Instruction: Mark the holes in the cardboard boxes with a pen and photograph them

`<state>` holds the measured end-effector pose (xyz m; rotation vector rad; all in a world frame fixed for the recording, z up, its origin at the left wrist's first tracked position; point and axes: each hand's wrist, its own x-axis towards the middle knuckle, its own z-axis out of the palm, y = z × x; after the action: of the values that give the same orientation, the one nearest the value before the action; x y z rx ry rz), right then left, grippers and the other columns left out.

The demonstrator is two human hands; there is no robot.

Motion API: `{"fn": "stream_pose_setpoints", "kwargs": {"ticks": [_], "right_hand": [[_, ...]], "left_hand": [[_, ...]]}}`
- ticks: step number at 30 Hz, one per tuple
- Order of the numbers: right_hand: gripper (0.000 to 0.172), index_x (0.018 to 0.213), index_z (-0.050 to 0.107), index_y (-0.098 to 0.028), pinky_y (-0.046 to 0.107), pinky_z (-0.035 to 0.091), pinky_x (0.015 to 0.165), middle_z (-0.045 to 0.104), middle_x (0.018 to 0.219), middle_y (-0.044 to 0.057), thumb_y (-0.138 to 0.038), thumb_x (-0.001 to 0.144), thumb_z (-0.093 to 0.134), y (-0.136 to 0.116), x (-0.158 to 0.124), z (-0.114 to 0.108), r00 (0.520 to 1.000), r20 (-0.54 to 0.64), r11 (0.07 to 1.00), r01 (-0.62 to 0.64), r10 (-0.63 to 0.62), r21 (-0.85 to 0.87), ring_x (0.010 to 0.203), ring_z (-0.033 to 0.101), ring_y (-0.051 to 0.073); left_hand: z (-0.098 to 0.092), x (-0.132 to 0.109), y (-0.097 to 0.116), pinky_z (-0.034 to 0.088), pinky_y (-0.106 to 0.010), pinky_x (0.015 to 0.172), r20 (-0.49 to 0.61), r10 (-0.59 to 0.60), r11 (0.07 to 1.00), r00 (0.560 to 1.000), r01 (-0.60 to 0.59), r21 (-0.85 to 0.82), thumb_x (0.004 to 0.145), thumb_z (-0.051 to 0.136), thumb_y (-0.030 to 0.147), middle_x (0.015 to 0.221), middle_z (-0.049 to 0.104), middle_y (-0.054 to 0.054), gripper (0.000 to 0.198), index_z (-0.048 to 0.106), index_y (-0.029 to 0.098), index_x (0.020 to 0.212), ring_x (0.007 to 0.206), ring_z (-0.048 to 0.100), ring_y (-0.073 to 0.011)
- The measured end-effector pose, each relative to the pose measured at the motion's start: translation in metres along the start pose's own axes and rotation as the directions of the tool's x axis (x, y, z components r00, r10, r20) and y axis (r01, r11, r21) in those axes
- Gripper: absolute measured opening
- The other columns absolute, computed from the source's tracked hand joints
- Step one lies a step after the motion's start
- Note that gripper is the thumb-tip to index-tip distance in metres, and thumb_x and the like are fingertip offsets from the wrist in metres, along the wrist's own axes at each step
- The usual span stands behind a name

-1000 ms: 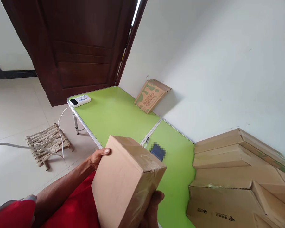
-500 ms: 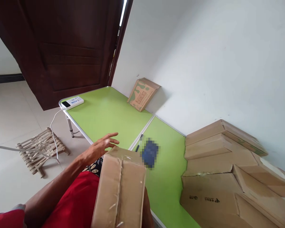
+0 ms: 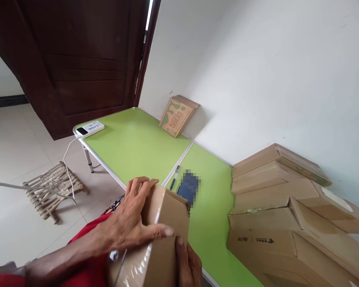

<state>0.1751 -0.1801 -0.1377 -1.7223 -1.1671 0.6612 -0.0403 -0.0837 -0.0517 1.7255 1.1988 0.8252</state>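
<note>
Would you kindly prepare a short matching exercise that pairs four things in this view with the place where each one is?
Things:
1. White device
2. Held box
3. Woven stool
4. Lone green-printed carton

Places:
A. On the tiled floor
B. On the green table, by the wall
C. At a table corner, near the door
D. In the left hand and right hand

Pairs: 1-C, 2-D, 3-A, 4-B

A box (image 3: 163,261) and the right hand (image 3: 189,265) run off the bottom edge; beyond the box, pixelation obscures a blue item (image 3: 188,188).
</note>
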Motion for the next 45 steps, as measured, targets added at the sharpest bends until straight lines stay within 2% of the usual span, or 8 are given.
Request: {"fn": "stream_pose_setpoints", "kwargs": {"ticks": [10, 14, 18, 22, 26, 31, 38, 45], "right_hand": [[0.053, 0.098, 0.072, -0.022, 0.032, 0.050, 0.071, 0.073, 0.086, 0.005, -0.070, 0.100, 0.050, -0.019, 0.020, 0.044, 0.974, 0.216, 0.997, 0.076, -0.070, -0.019, 0.078, 0.066, 0.024], [0.062, 0.100, 0.073, -0.017, 0.029, 0.047, 0.062, 0.070, 0.082, 0.007, -0.055, 0.110, 0.025, -0.004, 0.079, 0.041, 0.944, 0.207, 0.814, 0.328, -0.258, -0.480, 0.068, 0.063, 0.021], [0.045, 0.129, 0.068, -0.013, 0.033, 0.047, 0.067, 0.069, 0.113, 0.017, -0.023, 0.106, 0.030, -0.004, 0.144, 0.048, 0.942, 0.207, 0.630, 0.331, -0.264, -0.702, 0.098, 0.066, 0.028], [0.057, 0.133, 0.066, -0.017, 0.036, 0.045, 0.071, 0.067, 0.119, 0.019, 0.001, 0.096, 0.028, -0.009, 0.177, 0.066, 0.921, 0.319, 0.451, 0.388, -0.223, -0.804, 0.109, 0.060, 0.031], [0.045, 0.128, 0.067, -0.017, 0.036, 0.048, 0.076, 0.068, 0.121, 0.017, 0.000, 0.099, 0.039, -0.009, 0.192, 0.082, 0.892, 0.425, 0.317, 0.453, -0.157, -0.834, 0.112, 0.061, 0.031], [0.024, 0.118, 0.068, -0.016, 0.035, 0.053, 0.086, 0.068, 0.119, 0.011, -0.008, 0.104, 0.050, -0.006, 0.208, 0.091, 0.864, 0.488, 0.216, 0.503, -0.121, -0.837, 0.112, 0.064, 0.025], [0.023, 0.116, 0.066, -0.016, 0.033, 0.054, 0.084, 0.066, 0.122, 0.009, -0.006, 0.103, 0.050, -0.002, 0.213, 0.089, 0.854, 0.507, 0.279, 0.518, -0.117, -0.808, 0.108, 0.064, 0.022], [0.050, 0.134, 0.065, -0.018, 0.035, 0.053, 0.084, 0.067, 0.125, 0.017, 0.000, 0.096, 0.037, -0.015, 0.200, 0.081, 0.904, 0.381, 0.574, 0.421, -0.197, -0.703, 0.114, 0.064, 0.028]], "left_hand": [[-0.039, 0.047, -0.067, 0.056, -0.033, 0.079, 0.195, -0.148, 0.861, 0.970, 0.223, -0.457, 0.085, 0.074, 0.062, 0.120, 0.065, -0.006, 0.054, 0.062, 0.024, 0.122, 0.099, 0.066, -0.0248], [-0.042, 0.039, -0.083, 0.054, -0.031, 0.070, 0.213, -0.251, 0.781, 0.944, 0.327, -0.532, 0.087, 0.069, 0.067, 0.101, 0.070, -0.004, 0.061, 0.059, 0.022, 0.127, 0.083, 0.068, -0.0224], [-0.045, 0.043, -0.084, 0.055, -0.040, 0.092, 0.085, -0.214, 0.920, 0.973, 0.230, -0.318, 0.093, 0.064, 0.065, 0.122, 0.071, -0.009, 0.051, 0.070, 0.023, 0.121, 0.112, 0.067, -0.0303], [-0.047, 0.048, -0.070, 0.039, -0.048, 0.119, -0.033, 0.078, 0.994, 0.996, -0.076, 0.077, 0.100, 0.060, 0.044, 0.138, 0.068, -0.012, 0.033, 0.074, 0.022, 0.120, 0.137, 0.056, -0.0332], [-0.035, 0.053, -0.048, 0.037, -0.049, 0.118, 0.018, 0.273, 0.889, 0.962, -0.260, 0.376, 0.098, 0.057, 0.021, 0.128, 0.075, -0.012, 0.031, 0.073, 0.020, 0.125, 0.131, 0.062, -0.0309], [-0.021, 0.061, -0.041, 0.045, -0.043, 0.096, 0.070, 0.224, 0.848, 0.972, -0.230, 0.478, 0.100, 0.058, 0.029, 0.108, 0.080, -0.010, 0.024, 0.078, 0.021, 0.111, 0.101, 0.073, -0.0277], [-0.017, 0.060, -0.041, 0.043, -0.042, 0.093, -0.006, 0.144, 0.873, 0.990, -0.124, 0.472, 0.098, 0.063, 0.038, 0.102, 0.079, -0.008, 0.023, 0.078, 0.021, 0.101, 0.098, 0.070, -0.0271], [0.000, 0.067, -0.021, 0.040, -0.047, 0.093, -0.143, -0.015, 0.840, 0.990, 0.091, 0.536, 0.079, 0.078, 0.065, 0.083, 0.073, -0.008, 0.046, 0.070, 0.020, 0.079, 0.088, 0.063, -0.0291]]}}
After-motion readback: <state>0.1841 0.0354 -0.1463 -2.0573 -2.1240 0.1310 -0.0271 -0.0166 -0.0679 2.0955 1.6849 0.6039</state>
